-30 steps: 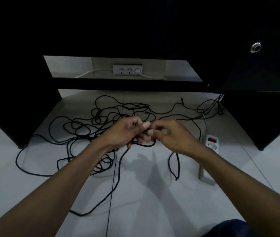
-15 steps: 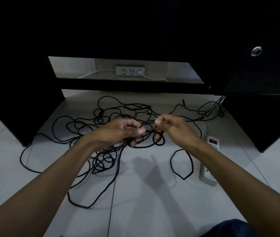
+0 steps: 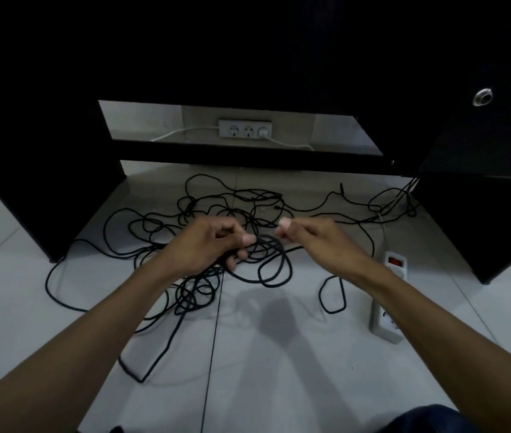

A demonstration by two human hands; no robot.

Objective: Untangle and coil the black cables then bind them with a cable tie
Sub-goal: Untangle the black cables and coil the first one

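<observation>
A pale tiled floor runs under a black desk, whose dark panels fill the top of the view; through its open back a wall socket strip shows with a white lead plugged in. The black cables sprawl in a loose tangle across the floor between the desk's two side panels, trailing towards the near left. A white power strip with a red switch lies at the right.

The left hand is curled closed around several gathered loops, which hang below it. The right hand pinches thumb to fingertips, apparently on a strand, though the cable there is too thin and dark to make out.

Compared with half a second before, the hands have drawn further apart, and the loops below the left hand hang wider. The small loop on the floor near the power strip has narrowed.

Cables at the far right vanish into shadow beside the desk panel. A round metal fitting glints on the desk at the upper right.
</observation>
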